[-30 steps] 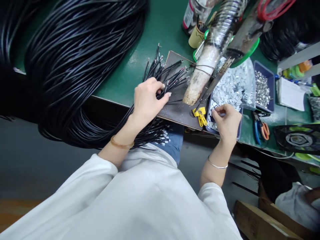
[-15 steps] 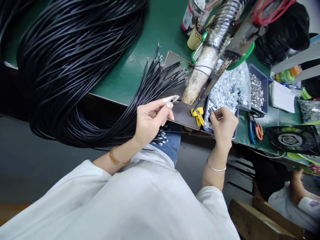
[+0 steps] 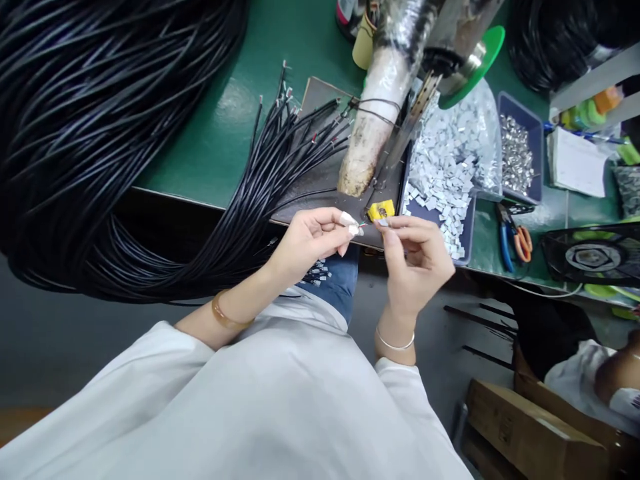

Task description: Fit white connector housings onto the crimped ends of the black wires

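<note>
My left hand [image 3: 307, 245], with white coverings on its fingertips, pinches the end of a black cable whose thin coloured wires [image 3: 363, 225] poke out to the right. Just beside it, my right hand [image 3: 417, 257] is closed on a small pale connector [image 3: 383, 222] between thumb and fingers. A narrow space separates connector and wire tips. Behind my right fingertips lies a yellow tool [image 3: 381, 210], partly covered. To the right, a blue-grey tray [image 3: 469, 237] holds many loose pale connectors [image 3: 440, 177]. A bundle of black cables [image 3: 270, 160] with stripped ends rests on a dark board [image 3: 320, 100].
A wrapped duct [image 3: 367, 127] and a metal-nosed tool [image 3: 413, 120] reach down over the board. Large black cable coils [image 3: 100, 120] fill the left. At right are a bin of metal parts [image 3: 517, 157], pliers [image 3: 513, 240], a fan [image 3: 590, 255] and another person's arm [image 3: 620, 373].
My right hand has moved left from the connector tray, bringing a small connector up to the wires in my left hand. The view has shifted slightly too.
</note>
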Motion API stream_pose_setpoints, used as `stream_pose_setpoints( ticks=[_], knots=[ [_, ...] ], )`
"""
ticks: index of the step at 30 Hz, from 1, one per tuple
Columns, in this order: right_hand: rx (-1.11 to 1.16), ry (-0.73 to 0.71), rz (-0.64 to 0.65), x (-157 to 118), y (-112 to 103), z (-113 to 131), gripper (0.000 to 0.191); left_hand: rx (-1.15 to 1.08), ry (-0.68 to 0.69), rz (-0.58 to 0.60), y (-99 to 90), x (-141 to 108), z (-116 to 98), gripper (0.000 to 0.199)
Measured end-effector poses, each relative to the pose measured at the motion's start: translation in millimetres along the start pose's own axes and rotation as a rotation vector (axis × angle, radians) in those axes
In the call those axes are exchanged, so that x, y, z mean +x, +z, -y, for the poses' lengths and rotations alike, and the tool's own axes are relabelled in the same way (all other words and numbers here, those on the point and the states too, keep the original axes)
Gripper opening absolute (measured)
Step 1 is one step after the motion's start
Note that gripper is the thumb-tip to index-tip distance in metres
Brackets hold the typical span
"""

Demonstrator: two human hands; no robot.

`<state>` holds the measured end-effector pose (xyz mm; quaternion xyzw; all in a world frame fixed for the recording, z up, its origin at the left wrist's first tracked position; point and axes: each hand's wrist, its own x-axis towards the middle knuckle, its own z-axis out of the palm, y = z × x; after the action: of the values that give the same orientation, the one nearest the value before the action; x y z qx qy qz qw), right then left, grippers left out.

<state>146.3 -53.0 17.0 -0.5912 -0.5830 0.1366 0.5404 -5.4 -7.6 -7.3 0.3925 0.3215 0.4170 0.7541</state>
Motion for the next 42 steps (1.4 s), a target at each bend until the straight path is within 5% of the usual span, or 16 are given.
stream_pose_setpoints(
  ticks=[4, 10, 17, 24, 29, 36, 42],
  knots=[
    [0.109, 0.051, 0.141, -3.9, 6.7, -7.7, 0.006, 0.028, 0.042, 0.055, 0.0, 2.6, 5.2, 0.019],
    [0.149, 0.083, 0.167, -3.7, 4.5, -18.7, 0.006, 0.074, 0.067, 0.053, 3.8, 4.5, 2.5, 0.022],
    [0.417, 0.128, 0.394, 1.8, -0.8, -35.9, 0.002, 0.228, -0.038, 0.194, -0.6, 4.8, -3.6, 0.021],
    [0.141, -0.104, -0.029, -4.4, -0.3, -14.9, 0.016, 0.209, 0.049, -0.051, 5.4, 7.9, -1.0, 0.012],
    [-0.082, -0.394, -0.015, -13.6, 3.8, -10.7, 0.021, 0.191, 0.094, -0.069, 9.3, 9.3, -5.2, 0.005],
    [0.123, -0.15, -0.037, -13.1, 8.0, -18.5, 0.014, 0.111, 0.109, -0.055, 5.7, 10.6, -8.1, 0.005],
    [0.005, -0.263, -0.001, -9.3, 7.1, -20.0, 0.015, 0.099, 0.083, -0.057, 3.5, 11.9, -8.6, 0.011]
  ],
)
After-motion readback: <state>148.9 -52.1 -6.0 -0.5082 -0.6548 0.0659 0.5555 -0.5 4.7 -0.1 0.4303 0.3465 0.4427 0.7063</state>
